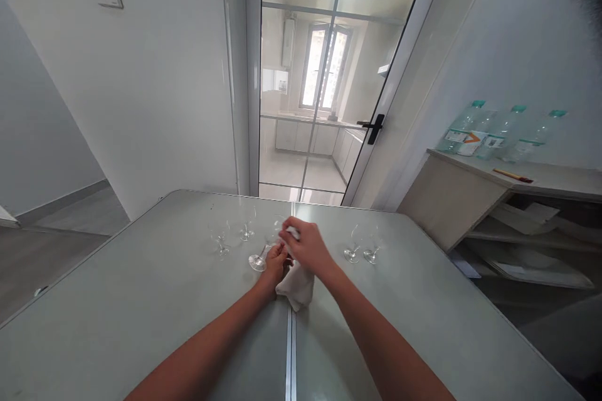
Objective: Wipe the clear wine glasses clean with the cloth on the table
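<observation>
what seems to be in hand is the wiping of a tilted stemmed glass [258,262] with a white cloth [300,288], done just above the middle of the bench [141,300], between two upright glasses on the left [222,251] and two on the right [351,255]. the tilted glass appears to be gripped by the curled fingers of the left hand [276,265], though the exact contact is partly hidden; a fold of cloth is pinched narrowly by those of the right hand [305,244]. next, a steady hold and light, even pressure would be called for.
</observation>
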Available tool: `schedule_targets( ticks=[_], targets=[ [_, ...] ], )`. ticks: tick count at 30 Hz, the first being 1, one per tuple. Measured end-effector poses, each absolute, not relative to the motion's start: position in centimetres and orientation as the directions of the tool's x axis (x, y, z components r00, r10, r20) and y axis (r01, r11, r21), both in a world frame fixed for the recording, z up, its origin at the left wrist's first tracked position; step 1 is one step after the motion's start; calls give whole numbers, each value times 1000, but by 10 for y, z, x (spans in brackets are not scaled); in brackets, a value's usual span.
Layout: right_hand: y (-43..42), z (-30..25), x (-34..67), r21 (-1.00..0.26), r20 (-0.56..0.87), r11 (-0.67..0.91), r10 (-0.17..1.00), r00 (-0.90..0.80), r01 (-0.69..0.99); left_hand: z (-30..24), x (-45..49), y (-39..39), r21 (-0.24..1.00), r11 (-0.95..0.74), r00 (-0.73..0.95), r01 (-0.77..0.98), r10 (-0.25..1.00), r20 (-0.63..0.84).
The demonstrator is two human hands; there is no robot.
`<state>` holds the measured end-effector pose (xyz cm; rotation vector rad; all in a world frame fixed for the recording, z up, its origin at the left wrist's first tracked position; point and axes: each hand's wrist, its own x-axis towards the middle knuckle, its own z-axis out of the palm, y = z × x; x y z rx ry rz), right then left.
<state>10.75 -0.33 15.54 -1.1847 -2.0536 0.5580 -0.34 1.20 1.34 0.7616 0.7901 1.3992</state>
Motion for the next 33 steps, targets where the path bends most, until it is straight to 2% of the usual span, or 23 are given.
schedule_targets(
  ticks=[2,5,7,9,12,16,17,18,20,22,24,26,27,29,31,33],
  targets=[
    [-13,163,143,-716,377,488,872,-312,499,19,-4,6,810,95,88,-579,995,-54],
    [-25,159,179,-738,303,431,899,-316,519,33,-3,-9,769,213,351,-603,936,17],
    [-29,147,189,-741,267,398,914,-306,541,39,0,-19,831,239,536,-502,840,82],
    [-32,133,192,-764,263,359,932,-249,536,40,3,-25,905,215,643,-367,762,80],
    [-39,122,197,-785,237,277,961,-144,554,34,5,-23,942,133,590,-307,804,79],
    [-52,123,211,-606,167,222,974,-150,764,27,3,-12,956,-3,394,-293,911,124],
    [-53,124,214,-595,165,206,977,-133,777,26,3,-11,957,-27,361,-290,923,135],
    [-54,124,217,-637,174,177,981,-84,750,26,2,-10,957,-43,336,-287,931,143],
    [-51,123,222,-838,190,92,973,129,538,27,2,-10,960,-57,321,-274,936,147],
    [-47,120,224,-988,106,51,910,400,146,28,2,-13,968,-57,344,-246,928,142],
    [-44,117,223,-976,-8,109,843,538,-186,30,1,-18,976,-57,390,-211,910,138],
    [-46,114,220,-930,-17,190,834,552,-315,33,1,-23,982,-63,433,-177,891,135],
    [-48,113,218,-925,29,229,838,545,-303,34,1,-25,984,-71,453,-161,881,138],
    [-54,110,213,-939,204,311,847,492,-146,37,0,-29,986,-98,484,-134,862,152],
    [-60,108,208,-908,419,399,870,258,128,39,0,-33,986,-133,504,-97,848,164],
    [-62,107,206,-809,497,492,865,-73,321,41,0,-34,987,-155,518,-49,841,157]
  ],
)
